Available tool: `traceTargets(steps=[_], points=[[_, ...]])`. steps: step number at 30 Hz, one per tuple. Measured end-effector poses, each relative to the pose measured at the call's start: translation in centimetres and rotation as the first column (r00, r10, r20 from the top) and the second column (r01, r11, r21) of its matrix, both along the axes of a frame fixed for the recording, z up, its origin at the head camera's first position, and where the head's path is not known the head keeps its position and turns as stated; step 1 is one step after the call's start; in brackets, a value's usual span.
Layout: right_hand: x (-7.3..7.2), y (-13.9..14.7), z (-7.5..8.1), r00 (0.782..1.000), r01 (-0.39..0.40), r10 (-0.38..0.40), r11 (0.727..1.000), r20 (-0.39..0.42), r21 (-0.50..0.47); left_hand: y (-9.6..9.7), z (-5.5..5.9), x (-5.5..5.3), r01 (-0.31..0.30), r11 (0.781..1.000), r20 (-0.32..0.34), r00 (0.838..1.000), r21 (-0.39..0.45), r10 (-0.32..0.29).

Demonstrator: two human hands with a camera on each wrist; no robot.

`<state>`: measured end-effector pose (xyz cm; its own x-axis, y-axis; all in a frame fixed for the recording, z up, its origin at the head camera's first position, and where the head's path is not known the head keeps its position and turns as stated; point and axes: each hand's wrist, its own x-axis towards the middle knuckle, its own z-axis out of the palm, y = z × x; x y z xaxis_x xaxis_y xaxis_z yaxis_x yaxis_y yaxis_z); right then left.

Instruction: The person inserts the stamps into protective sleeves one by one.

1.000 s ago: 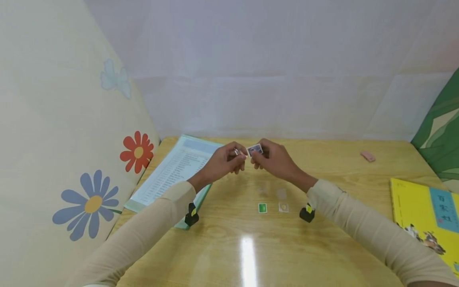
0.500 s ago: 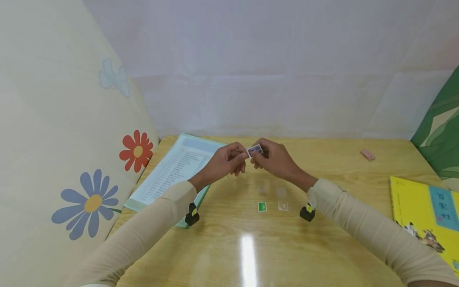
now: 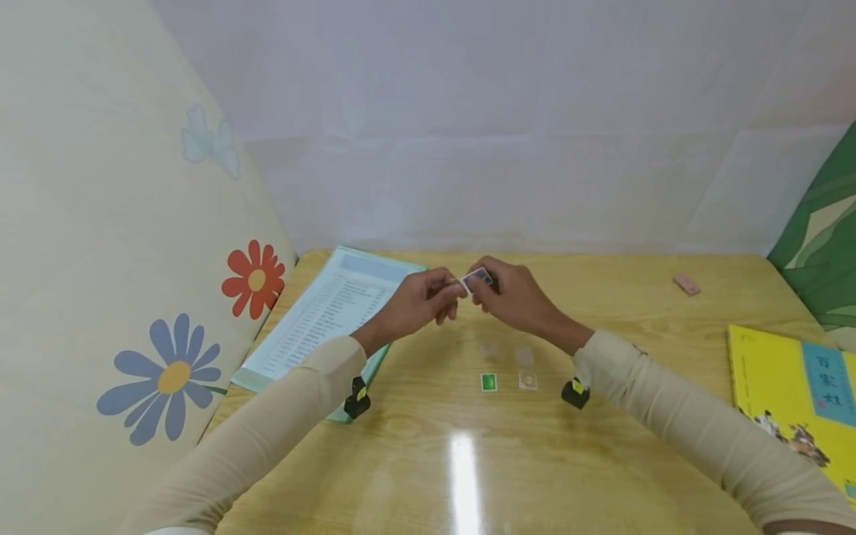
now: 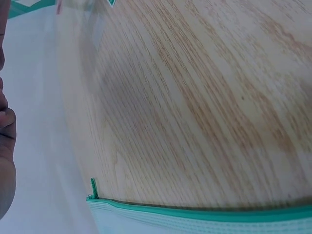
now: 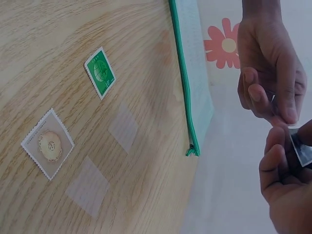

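Note:
My right hand [image 3: 507, 294] pinches a small dark stamp with a white border [image 3: 478, 278], its thumb across the face. Close against it, my left hand [image 3: 428, 297] has thumb and forefinger pinched at the stamp's left edge. A thin pale piece shows between the left fingers, its kind too small to tell. In the right wrist view, a green stamp [image 5: 100, 73] and a pale stamp with a gold oval design [image 5: 49, 145] lie flat on the table. Beside them are two clear, film-like squares, one [image 5: 124, 127] near the green stamp and another [image 5: 88, 187] near the pale stamp.
A zip pouch with green edging and a printed sheet [image 3: 328, 312] lies under and left of the left forearm. A yellow book [image 3: 769, 386] is at the right, a pink eraser-like block [image 3: 686, 284] behind it. Fabric walls stand behind and at the sides.
The dark stamp has tilted slightly in the right hand, and the left fingertips have come right up to its edge. The pale piece in the left fingers shows less. Things on the table stay put.

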<state>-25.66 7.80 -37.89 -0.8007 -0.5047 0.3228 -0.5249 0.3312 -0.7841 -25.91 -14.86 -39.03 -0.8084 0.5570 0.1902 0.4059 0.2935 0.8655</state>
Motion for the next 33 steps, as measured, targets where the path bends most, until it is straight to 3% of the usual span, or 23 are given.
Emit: traceTargets(steps=[8,15,18,23,29,33], points=[[-0.1,0.1,0.4,0.998,0.032,-0.029,0.998,-0.055,0.053,0.0,0.2,0.1,-0.016,1.000,-0.016,1.000,-0.023,0.016],[-0.4,0.2,0.5,0.995,0.032,-0.024,0.996,-0.099,0.081,0.7,2.9,1.8,-0.032,0.999,0.035,0.999,-0.007,0.032],[-0.4,0.3,0.6,0.995,0.033,-0.025,0.996,-0.098,0.081,0.8,3.1,1.9,-0.040,0.999,0.051,0.998,-0.013,0.041],[-0.3,0.2,0.7,0.994,0.032,-0.022,0.996,-0.108,0.089,0.8,3.2,2.0,-0.033,0.999,0.058,0.998,-0.029,0.034],[-0.3,0.1,0.7,0.983,0.036,-0.012,0.991,-0.184,0.126,0.7,2.8,1.9,-0.026,0.999,0.063,0.998,-0.022,0.028],[-0.5,0.1,0.6,0.967,0.032,0.008,0.988,-0.256,0.151,0.3,1.5,1.1,-0.020,1.000,0.062,0.998,-0.022,0.021]])
